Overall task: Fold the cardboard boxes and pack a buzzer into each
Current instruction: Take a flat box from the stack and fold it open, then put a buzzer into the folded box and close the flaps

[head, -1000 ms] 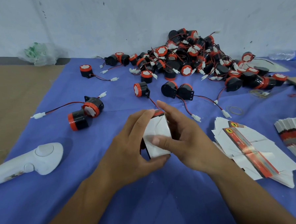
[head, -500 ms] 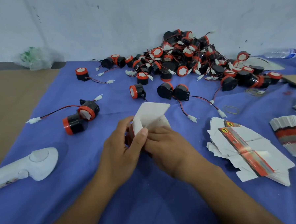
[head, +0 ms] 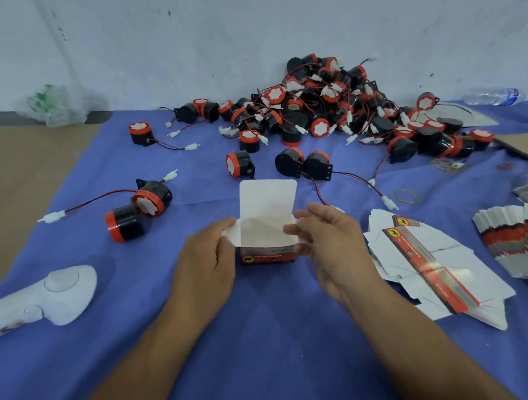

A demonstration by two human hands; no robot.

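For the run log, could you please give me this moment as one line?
box erected, lid up | left hand grips one side flap | right hand pinches the other | interior looks empty

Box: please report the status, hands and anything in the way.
Left hand grips box by left flap, right hand pinches right flap. Box upright, lid open, no buzzer inside. Nearest buzzers lie behind it, apart.

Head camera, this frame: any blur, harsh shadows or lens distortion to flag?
Head view: soft, even light, with only faint shadows on the blue cloth; the right hand is slightly motion-blurred; the box is sharp, though its print is unreadable; wide-angle stretch smears the stacked cartons at the right edge.
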